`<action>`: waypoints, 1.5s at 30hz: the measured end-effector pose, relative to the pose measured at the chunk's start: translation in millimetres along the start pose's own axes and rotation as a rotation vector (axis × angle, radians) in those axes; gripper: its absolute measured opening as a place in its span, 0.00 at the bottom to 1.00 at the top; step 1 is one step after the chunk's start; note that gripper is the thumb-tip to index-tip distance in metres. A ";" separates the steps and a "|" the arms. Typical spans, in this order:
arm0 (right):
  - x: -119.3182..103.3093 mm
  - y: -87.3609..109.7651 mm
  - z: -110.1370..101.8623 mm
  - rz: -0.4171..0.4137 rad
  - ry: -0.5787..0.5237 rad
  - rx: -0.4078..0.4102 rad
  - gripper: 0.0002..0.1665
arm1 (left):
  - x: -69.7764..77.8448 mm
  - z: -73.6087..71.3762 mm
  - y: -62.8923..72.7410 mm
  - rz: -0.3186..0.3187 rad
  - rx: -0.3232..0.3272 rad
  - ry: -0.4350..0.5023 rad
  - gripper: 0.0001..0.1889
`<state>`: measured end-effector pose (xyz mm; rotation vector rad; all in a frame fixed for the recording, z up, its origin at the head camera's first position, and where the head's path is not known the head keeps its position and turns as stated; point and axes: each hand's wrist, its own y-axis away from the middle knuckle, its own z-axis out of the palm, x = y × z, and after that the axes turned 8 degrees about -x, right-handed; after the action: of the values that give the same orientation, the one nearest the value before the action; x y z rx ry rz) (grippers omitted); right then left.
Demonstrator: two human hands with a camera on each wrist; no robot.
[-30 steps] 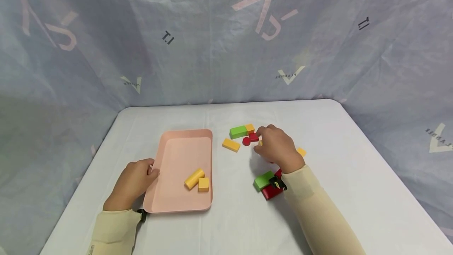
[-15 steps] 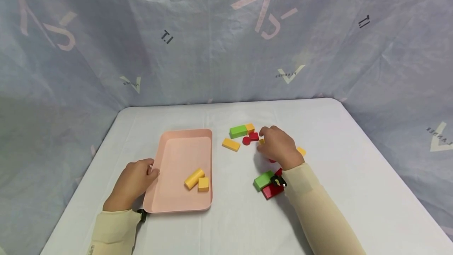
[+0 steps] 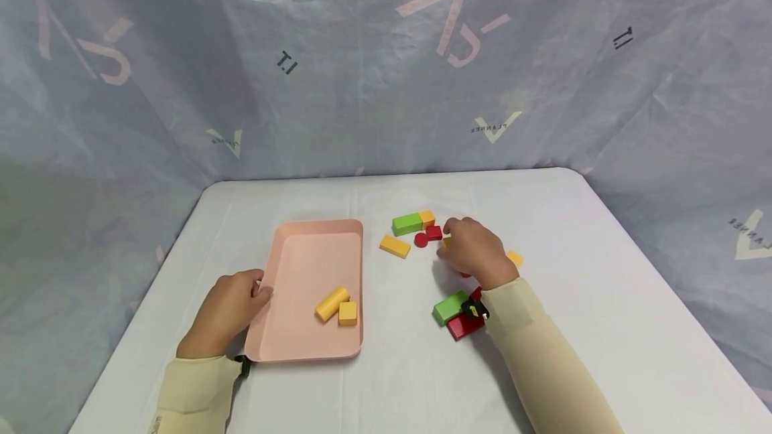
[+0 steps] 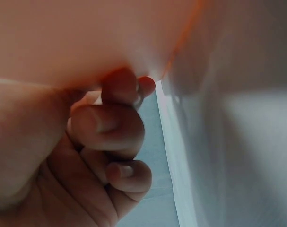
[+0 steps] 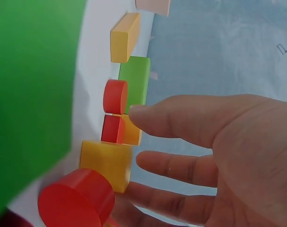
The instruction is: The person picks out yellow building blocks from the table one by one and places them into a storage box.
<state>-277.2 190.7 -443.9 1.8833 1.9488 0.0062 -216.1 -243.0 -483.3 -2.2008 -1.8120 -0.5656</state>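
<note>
A pink tray [image 3: 304, 253] stands on the left of the table, with a yellow cylinder [image 3: 332, 303] and a yellow cube [image 3: 348, 313] inside. My left hand [image 3: 226, 310] holds its left rim, thumb over the edge and fingers curled beneath, as the left wrist view [image 4: 108, 127] shows. Over the scattered blocks hovers my right hand [image 3: 474, 252]. In the right wrist view its fingers reach out with the thumb [image 5: 167, 116] spread apart, beside a yellow block [image 5: 105, 163]. Close by lie a red cylinder [image 5: 77, 198], a red disc [image 5: 116, 97] and a small red block [image 5: 113, 129].
Behind are a green block [image 3: 407, 224], an orange cube [image 3: 427, 219] and a flat yellow block [image 3: 395, 246]. Under the right wrist lie another green block [image 3: 449, 308] and a dark red block [image 3: 464, 327]. A yellow piece [image 3: 515, 258] shows right of the hand.
My right hand has shifted slightly right, uncovering more of the yellow block and a red piece under it. The left hand and tray stay in place.
</note>
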 end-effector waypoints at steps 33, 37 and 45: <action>0.0 -0.7 1.7 -0.038 -0.072 -0.087 0.24 | -2.0 0.3 0.5 0.024 0.010 -0.004 0.14; 0.1 -0.8 2.0 -0.038 -0.077 -0.095 0.24 | -2.6 0.5 0.5 0.022 0.008 -0.003 0.15; 1.8 -0.5 4.1 -0.049 -0.076 -0.088 0.21 | -2.1 0.8 0.5 0.022 0.004 -0.001 0.14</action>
<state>-276.5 191.3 -448.3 1.7545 1.9111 0.0049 -215.8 -244.6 -484.9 -2.2158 -1.7847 -0.5560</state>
